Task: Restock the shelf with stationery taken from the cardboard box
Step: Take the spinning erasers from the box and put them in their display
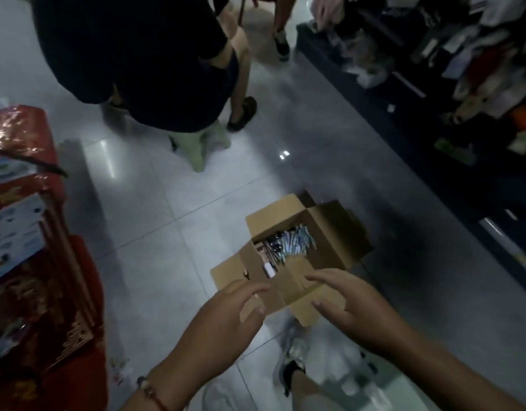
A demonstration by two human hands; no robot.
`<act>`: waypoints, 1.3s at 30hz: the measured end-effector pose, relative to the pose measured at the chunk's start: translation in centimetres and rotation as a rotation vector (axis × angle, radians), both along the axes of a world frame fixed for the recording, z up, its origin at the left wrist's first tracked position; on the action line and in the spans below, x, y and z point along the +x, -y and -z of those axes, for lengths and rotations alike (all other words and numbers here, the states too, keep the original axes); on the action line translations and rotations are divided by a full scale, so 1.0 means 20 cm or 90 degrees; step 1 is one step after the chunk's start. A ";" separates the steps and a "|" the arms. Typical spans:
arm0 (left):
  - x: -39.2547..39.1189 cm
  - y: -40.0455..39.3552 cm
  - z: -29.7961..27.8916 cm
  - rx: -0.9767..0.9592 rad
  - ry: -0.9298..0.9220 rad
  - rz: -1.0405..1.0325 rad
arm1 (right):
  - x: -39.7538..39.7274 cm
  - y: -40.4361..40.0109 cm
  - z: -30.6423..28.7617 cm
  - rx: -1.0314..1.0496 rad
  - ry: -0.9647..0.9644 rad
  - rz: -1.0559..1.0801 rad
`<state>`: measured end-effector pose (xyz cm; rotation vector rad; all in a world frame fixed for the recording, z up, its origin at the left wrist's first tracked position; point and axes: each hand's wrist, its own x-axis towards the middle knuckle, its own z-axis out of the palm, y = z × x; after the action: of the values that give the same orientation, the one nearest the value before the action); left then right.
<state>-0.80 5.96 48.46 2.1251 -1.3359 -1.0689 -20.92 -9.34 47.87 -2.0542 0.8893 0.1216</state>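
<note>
Hands [285, 315] above open cardboard box [300, 250]

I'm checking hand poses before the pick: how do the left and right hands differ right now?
The left hand wears a beaded bracelet at its wrist; the right hand shows none. The left reaches over the box's near-left flap, the right over its near-right flap. Both are open, fingers relaxed, holding nothing, above the open box of pens.

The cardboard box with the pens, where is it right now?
The cardboard box sits open on the tiled floor, low and right of centre, just beyond the left hand and right hand, left of the dark shelf.
</note>
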 end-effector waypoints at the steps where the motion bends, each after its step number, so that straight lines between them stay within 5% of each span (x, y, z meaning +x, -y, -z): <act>1: 0.01 0.08 0.04 0.005 -0.006 0.003 | -0.01 0.07 0.04 0.000 -0.002 0.013; 8: 0.13 0.53 0.57 0.047 -0.051 0.031 | 0.06 0.36 0.54 0.031 -0.060 0.125; 16: 0.24 0.92 1.54 0.104 -0.034 0.042 | 0.23 0.64 1.49 0.056 -0.102 0.146; 22: 0.18 1.17 2.55 0.139 0.018 0.026 | 0.27 0.98 2.55 0.072 -0.102 0.071; 29: 0.05 1.41 3.72 0.167 0.233 0.022 | 0.47 1.33 3.61 0.052 -0.106 0.101; 34: 0.03 1.45 4.05 0.177 0.368 0.056 | 0.71 1.46 3.98 -0.026 -0.110 0.078; 39: 0.04 1.43 4.10 0.094 0.267 -0.002 | 0.78 1.45 4.10 -0.134 -0.156 0.058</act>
<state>0.01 -22.65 -33.54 2.5633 -1.4697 -0.7642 -5.36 -38.29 -34.03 -2.2204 1.1872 0.2427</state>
